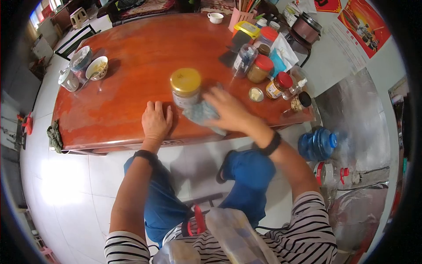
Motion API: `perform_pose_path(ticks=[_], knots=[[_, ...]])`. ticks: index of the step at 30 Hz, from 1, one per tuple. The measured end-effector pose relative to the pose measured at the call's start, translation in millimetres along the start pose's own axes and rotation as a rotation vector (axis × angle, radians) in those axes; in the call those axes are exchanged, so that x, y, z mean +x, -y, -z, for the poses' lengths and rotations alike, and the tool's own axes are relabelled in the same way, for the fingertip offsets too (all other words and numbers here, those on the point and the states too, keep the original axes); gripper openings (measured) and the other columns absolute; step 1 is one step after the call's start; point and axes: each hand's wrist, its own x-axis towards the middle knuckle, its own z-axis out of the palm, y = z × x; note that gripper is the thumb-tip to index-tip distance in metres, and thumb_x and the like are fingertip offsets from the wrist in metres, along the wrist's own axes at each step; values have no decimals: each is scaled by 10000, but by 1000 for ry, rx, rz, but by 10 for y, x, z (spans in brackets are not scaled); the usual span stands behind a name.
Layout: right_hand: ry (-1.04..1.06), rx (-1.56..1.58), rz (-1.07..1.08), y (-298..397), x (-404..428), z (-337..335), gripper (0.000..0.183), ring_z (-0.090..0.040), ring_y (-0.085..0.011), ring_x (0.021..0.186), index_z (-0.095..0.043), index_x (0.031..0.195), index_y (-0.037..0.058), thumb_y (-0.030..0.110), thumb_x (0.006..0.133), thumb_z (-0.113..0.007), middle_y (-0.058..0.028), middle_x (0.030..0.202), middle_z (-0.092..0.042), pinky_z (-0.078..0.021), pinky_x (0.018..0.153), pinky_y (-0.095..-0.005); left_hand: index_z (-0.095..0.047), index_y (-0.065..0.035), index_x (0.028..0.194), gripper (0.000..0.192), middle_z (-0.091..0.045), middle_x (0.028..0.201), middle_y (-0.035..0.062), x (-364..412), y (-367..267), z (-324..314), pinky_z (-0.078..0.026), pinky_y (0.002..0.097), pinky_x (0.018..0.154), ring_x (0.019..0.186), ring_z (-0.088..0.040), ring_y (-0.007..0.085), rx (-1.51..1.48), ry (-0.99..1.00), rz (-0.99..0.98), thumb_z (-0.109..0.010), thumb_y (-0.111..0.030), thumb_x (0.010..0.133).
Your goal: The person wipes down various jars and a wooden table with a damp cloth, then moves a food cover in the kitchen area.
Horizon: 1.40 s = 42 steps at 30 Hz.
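On the near edge of the reddish wooden table [132,79] rests my left hand [156,121], holding nothing, its fingers slightly bent against the surface. My right hand [227,107], blurred, is over a grey-blue cloth [201,113]; whether its fingers grip the cloth cannot be made out. The cloth lies against the base of a jar with a yellow lid [185,81], and one end reaches the table's near edge. To the right of my right hand sits a small open round dish [256,94] with pale contents.
Jars with red lids [260,68] [279,85], a black-lidded jar [300,101] and a clear container [245,60] crowd the right side. A patterned bowl with a spoon [97,68] and a lidded mug [68,80] stand left. A white cup [215,18] is at the far edge. A blue water bottle [317,144] lies below, right.
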Motion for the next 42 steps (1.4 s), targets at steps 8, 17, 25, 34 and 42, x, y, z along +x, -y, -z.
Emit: perform_pose_path(ticks=[8,17,25,34,42], knots=[[68,39,-97,95,-245,-426,468,-355,-363,1202,-483,1190,24,195,770,-597,-184,1270,-416,-309,989,-451,-523,-52,889,226,-507,871,169,13,-47,-42,-456,436,627,750,-550,357,-16,1,-11,-538,-269,828],[-245,-198,-178,-275,-355,-345,286,-436,-362,1098,-572,1036,6,133,782,-545,-226,1154,-473,-368,941,-433,-521,-44,852,238,-508,840,159,72,-125,-35,-460,418,616,730,-555,334,9,-29,-54,-548,-276,810],[95,16,127,-56,-532,-351,444,-357,-319,1231,-447,1260,70,127,824,-503,-181,1306,-391,-326,1013,-408,-526,-51,871,239,-511,876,168,23,-47,-36,-460,435,629,758,-552,355,48,5,0,-537,-285,827],[6,-226,-160,-747,-1651,161,385,-423,-333,1170,-483,1205,81,82,821,-458,-197,1224,-460,-339,999,-413,-536,-46,925,243,-518,914,167,13,-62,-10,-462,429,635,776,-555,356,64,26,-12,-525,-273,840],[-221,-349,-666,-1548,-2553,328,351,-426,-369,1131,-478,1191,57,64,844,-421,-206,1198,-457,-372,946,-430,-530,-57,955,241,-516,938,167,21,-72,-4,-463,422,650,801,-559,350,69,41,-15,-509,-273,849]])
